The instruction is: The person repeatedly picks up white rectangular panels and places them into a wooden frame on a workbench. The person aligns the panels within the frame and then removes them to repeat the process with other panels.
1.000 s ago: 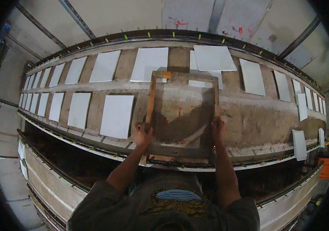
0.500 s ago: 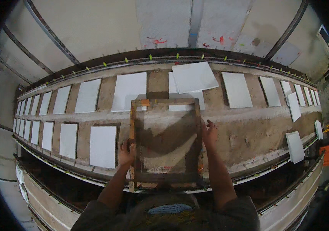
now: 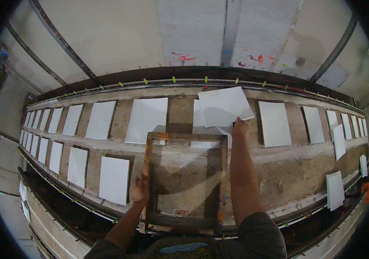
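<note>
The right hand [image 3: 239, 127] reaches forward over the worktop [image 3: 296, 172] and pinches the near corner of a loose white sheet [image 3: 223, 105], which lies skewed on top of another white sheet [image 3: 201, 129] in the far row. The left hand [image 3: 140, 192] is closed around the left rail of a wooden screen frame [image 3: 185, 181], holding it flat just above the near edge of the worktop; the frame's mesh is stained and see-through, and the frame's far rail overlaps the lower edge of the sheet under the skewed one.

Either side of the frame, white sheets sit squared up in rows along the long, stained worktop, running off to the left [image 3: 114, 179] and to the right [image 3: 274, 123]. Most look already laid out in order. The skewed sheet seems to be the 1 piece out of line, so the layout looks largely done, with this sheet not yet squared. A paint-flecked wall [image 3: 193, 39] rises behind the worktop.
</note>
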The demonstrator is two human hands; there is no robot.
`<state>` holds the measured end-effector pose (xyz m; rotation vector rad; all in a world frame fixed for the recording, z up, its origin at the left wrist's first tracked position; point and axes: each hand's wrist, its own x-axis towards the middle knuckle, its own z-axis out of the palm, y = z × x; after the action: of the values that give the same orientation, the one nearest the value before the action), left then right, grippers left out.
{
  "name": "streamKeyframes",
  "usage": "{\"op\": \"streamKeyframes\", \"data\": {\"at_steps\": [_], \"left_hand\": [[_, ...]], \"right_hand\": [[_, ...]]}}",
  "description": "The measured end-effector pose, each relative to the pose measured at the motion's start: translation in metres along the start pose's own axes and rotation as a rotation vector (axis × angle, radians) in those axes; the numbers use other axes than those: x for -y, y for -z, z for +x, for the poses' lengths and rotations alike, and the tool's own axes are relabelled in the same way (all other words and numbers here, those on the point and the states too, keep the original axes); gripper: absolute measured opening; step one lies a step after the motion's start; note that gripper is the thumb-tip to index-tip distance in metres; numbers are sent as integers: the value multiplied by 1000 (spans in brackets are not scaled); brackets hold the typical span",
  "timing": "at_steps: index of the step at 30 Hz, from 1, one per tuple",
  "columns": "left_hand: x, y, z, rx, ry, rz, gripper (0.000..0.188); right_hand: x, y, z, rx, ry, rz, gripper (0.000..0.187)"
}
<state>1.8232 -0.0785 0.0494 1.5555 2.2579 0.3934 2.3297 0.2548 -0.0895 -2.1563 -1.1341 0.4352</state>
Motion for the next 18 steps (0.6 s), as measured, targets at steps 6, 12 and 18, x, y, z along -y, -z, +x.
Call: {"op": "streamKeyframes", "data": {"at_steps": [6,12,18], "left_hand": [[15,0,-8,-46,-126,-64,45],[11,-5,-4,-42,-57,9,50],[-1,10,-10,-48,-1,-214,50]], "right_hand": [[105,57,-48,-152,-221,1334,43],[129,135,-105,-251,-37,1110,40],[134,142,-232,38,7,1101,43]]}}
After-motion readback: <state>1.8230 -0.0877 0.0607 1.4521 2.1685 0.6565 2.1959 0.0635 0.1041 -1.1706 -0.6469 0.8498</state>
